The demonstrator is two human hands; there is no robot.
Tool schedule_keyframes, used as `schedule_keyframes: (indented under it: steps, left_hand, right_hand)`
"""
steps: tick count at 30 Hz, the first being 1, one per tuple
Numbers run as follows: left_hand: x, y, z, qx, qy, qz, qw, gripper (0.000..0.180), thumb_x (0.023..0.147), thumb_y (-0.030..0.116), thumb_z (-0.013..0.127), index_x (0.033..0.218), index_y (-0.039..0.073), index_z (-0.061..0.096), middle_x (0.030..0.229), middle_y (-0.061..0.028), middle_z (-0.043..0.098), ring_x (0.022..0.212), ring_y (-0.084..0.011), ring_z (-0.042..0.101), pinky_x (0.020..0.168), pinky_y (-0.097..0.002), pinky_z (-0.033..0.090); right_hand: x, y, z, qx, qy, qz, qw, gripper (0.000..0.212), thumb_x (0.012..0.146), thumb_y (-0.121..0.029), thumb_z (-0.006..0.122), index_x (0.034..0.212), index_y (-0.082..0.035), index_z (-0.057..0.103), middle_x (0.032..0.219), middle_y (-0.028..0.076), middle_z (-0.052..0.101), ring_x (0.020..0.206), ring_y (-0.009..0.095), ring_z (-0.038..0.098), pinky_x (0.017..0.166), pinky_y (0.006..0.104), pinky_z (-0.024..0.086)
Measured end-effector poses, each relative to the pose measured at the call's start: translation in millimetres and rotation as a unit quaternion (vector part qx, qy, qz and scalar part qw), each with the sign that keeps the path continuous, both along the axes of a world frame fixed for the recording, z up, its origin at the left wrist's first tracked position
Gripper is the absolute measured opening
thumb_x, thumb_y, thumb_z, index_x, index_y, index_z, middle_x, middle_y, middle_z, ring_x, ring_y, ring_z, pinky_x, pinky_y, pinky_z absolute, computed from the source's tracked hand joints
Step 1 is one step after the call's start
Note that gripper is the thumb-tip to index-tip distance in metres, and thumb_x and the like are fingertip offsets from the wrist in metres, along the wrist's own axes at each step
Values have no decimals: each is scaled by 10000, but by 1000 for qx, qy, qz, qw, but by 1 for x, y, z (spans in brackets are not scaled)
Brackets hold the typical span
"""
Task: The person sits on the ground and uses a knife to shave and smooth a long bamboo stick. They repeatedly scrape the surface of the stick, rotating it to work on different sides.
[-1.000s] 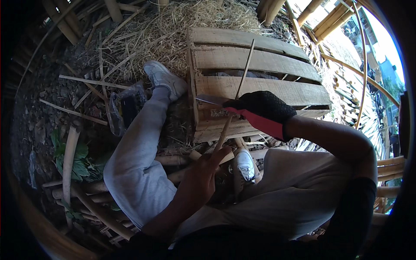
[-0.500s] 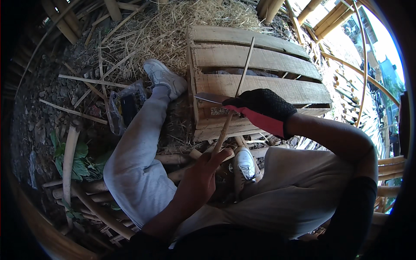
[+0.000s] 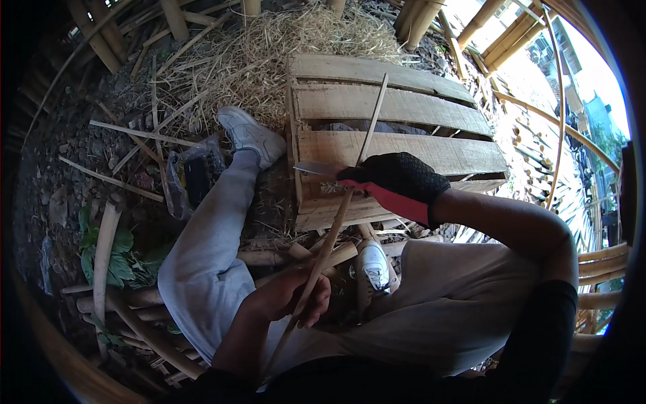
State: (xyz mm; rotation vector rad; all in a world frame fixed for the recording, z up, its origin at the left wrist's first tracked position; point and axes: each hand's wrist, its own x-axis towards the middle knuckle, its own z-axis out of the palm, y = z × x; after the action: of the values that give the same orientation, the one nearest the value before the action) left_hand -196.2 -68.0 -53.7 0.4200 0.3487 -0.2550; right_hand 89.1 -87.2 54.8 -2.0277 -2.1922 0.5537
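Bamboo strip (image 3: pixel 339 217) lies across the left hand (image 3: pixel 285 293).

The strip (image 3: pixel 334 229) slants across the crate (image 3: pixel 397 102); straw (image 3: pixel 296 40) lies behind, a bag (image 3: pixel 176 192) left.

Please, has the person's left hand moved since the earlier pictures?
Yes. The left hand has moved farther from the slatted wooden crate, toward the lower edge of the picture.
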Motion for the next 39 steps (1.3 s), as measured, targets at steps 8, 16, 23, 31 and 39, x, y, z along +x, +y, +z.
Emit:
schedule_keyframes:
  steps: [8, 16, 23, 31, 39]
  left_hand:
    - [5, 2, -1, -66, -15, 66, 996, 449, 1075, 500, 330, 855, 125, 441, 510, 5, 422, 333, -98, 412, 313, -220, 338]
    - [9, 3, 7, 73, -3, 67, 995, 442, 1066, 511, 353, 867, 128, 443, 469, -9, 413, 332, -104, 416, 311, -235, 353]
    - [15, 4, 8, 35, 42, 82, 995, 479, 1061, 530, 346, 817, 129, 443, 467, -12, 421, 309, -104, 382, 306, -256, 306]
    - [19, 6, 10, 33, 49, 84, 995, 503, 1059, 552, 321, 785, 142, 423, 421, 1, 342, 266, -114, 314, 294, -265, 256]
    - [13, 5, 10, -10, 65, 86, 994, 511, 1075, 532, 271, 777, 142, 411, 420, 2, 333, 261, -108, 292, 282, -260, 241]
  right_hand:
    - [7, 21, 28, -39, 29, -139, 989, 311, 1016, -353, 553, 1101, -102, 715, 923, 173, 683, 846, 329, 673, 756, 410, 516]
    - [33, 18, 13, 20, 44, -53, 997, 251, 987, -237, 570, 1133, -81, 703, 973, 184, 692, 907, 330, 676, 805, 401, 524]
    - [15, 20, 26, -12, 40, -66, 997, 310, 1026, -302, 488, 1145, -142, 725, 976, 166, 717, 919, 330, 697, 817, 406, 535]
    - [11, 5, 13, 7, -1, -88, 996, 239, 986, -266, 571, 1121, -158, 736, 926, 158, 713, 795, 321, 705, 693, 418, 541]
    - [29, 20, 14, 12, 12, -169, 986, 313, 1010, -336, 524, 1102, -97, 703, 847, 206, 677, 838, 380, 678, 748, 440, 520]
